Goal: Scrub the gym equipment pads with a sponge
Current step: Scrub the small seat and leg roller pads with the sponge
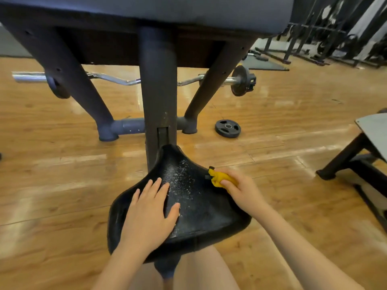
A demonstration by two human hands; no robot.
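The left hand lies flat with fingers spread on the black, pebbled seat pad, which is speckled with white foam just right of those fingers. The right hand has its fingers clamped on a crumpled yellow sponge at the pad's right edge. Beyond the fingers rise a dark steel post and a chrome curl bar, with a loose weight plate on the glossy wooden floor.

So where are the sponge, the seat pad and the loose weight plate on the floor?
sponge (218, 178), head view, on its yellow middle, ahead of the fingers.
seat pad (201, 206), head view, on its wet top.
weight plate (227, 128), head view, near its centre hole.
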